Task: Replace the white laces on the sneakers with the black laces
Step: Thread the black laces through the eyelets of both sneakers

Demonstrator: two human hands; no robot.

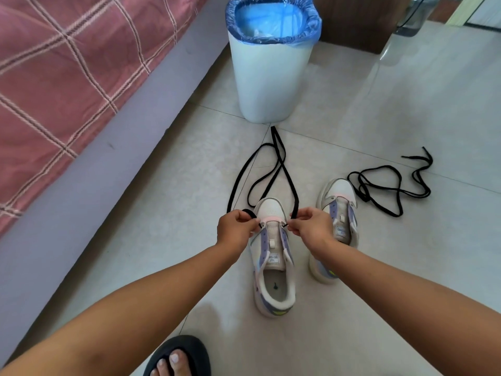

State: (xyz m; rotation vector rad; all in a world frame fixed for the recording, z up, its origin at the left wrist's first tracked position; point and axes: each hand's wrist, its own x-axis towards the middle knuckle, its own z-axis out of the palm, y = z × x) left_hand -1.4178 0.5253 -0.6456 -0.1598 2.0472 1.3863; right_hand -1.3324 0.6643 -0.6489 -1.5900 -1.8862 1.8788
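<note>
We are threading the long flat black lace [282,169] through the toe-end eyelets of the near white-and-lilac sneaker [272,256], just below the white plastic bin [267,77]. Our left hand [235,229] and right hand [311,223] each pinch one end; next we judge evening both ends, then crossing upward.

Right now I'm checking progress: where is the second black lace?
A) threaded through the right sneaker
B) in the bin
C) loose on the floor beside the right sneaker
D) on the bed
C: the second lace lies tangled on the tiles, right of the right sneaker, whose eyelets are bare.
</note>
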